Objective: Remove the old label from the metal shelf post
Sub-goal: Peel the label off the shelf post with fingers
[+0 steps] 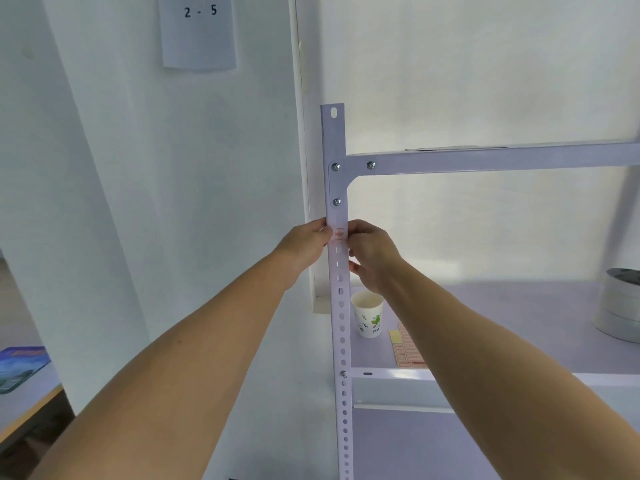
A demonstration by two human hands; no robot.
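Label point(339, 234) sits on post point(337, 258) below the bracket. Left hand point(304, 245) braces the post edge; right hand point(372, 252) pinches at the label's side, likely picking its corner. Grip closure on label unclear.

post point(341, 327) pale lilac-white | label point(339, 234) white, red print | cup point(367, 315) white, green pattern
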